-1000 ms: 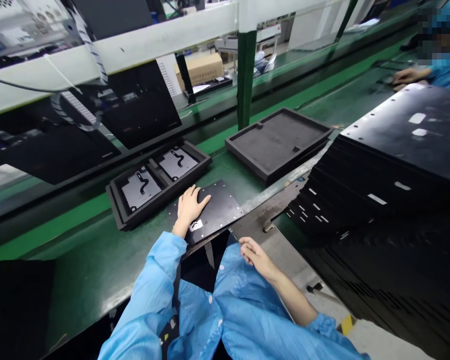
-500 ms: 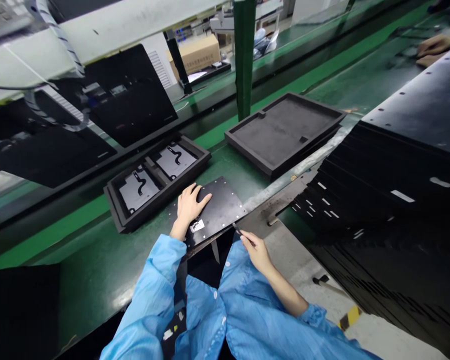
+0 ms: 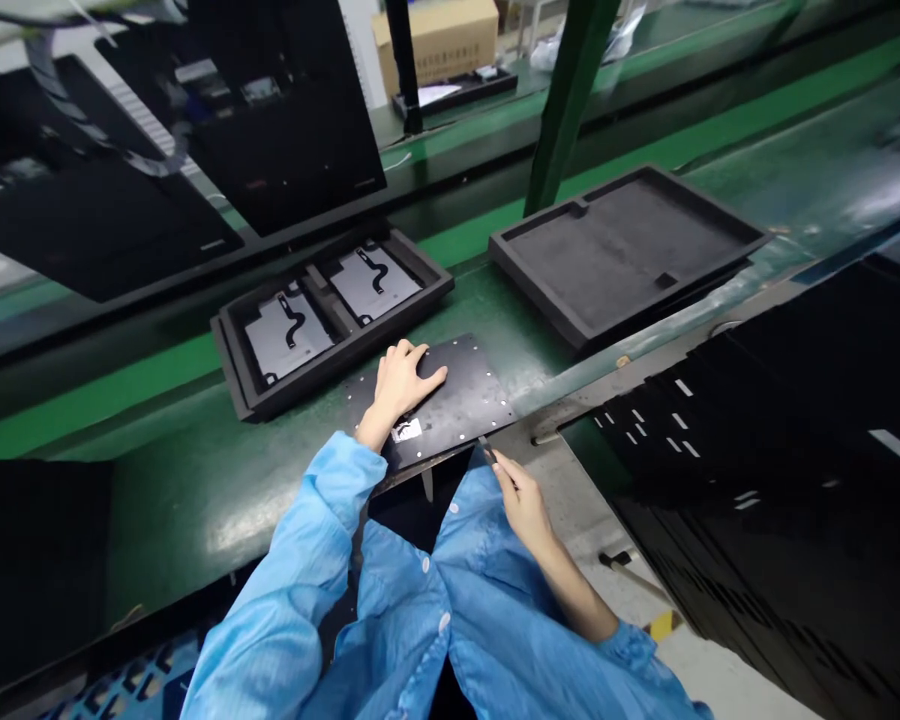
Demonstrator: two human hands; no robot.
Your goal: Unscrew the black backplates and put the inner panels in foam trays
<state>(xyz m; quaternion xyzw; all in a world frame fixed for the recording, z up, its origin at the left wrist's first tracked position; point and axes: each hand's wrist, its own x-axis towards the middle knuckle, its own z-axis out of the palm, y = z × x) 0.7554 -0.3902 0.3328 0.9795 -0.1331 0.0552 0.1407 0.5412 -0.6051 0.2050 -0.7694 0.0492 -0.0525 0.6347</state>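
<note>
A flat black panel [image 3: 461, 385] with several light dots round its margin and a white label lies on the green bench. My left hand [image 3: 399, 388] rests on it with fingers spread, pressing near the left part. Along the panel's front edge, by the near right corner, is the metal tip of a slim blade-like tool [image 3: 486, 448]. My right hand [image 3: 523, 498] is closed round its dark handle. Whether the tip touches the edge, I cannot tell.
Behind my left hand is a black foam tray [image 3: 244, 400] holding two silver plates [image 3: 289, 335] with black strips. Another foam tray [image 3: 637, 250] lies to the right. Stacked black panels [image 3: 780, 430] stand on my right. A green post [image 3: 562, 120] rises behind the bench.
The view has shifted, and the other person's hands at the far right have left it. My left hand stays on the panel. The tool remains by the front edge in my right hand.
</note>
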